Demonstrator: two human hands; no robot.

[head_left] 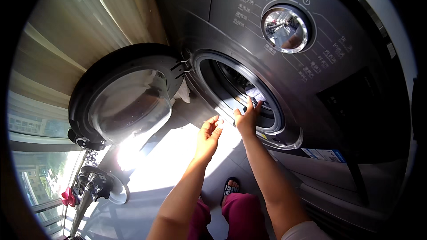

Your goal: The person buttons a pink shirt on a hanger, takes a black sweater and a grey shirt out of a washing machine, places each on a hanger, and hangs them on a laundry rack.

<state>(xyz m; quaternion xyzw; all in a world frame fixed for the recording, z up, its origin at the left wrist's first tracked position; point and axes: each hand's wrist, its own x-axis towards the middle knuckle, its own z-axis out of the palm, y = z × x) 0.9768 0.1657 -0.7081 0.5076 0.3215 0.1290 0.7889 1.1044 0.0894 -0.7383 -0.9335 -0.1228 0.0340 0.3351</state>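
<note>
The front-loading washing machine (231, 31) stands before me with its round door (80, 84) swung out to the left. My right hand (247, 118) is at the lower rim of the drum opening (213, 55), fingers apart and pointing inward. Just beyond its fingertips lies a pale bunched cloth (255, 92) inside the dark drum; whether they touch cannot be made out. Outside the opening, to the left, my left hand (209, 138) has its fingers curled and the thumb close to the fingertips. Anything between them is lost in the glare.
Above the opening is a shiny control knob (286, 29). A beige curtain (102, 13) hangs behind the door, with a white cloth (181, 93) at the hinge. Strong sunlight falls on the tiled floor (147, 186). A rack with dark shoes (95, 184) and red footwear (68, 197) stands by the window.
</note>
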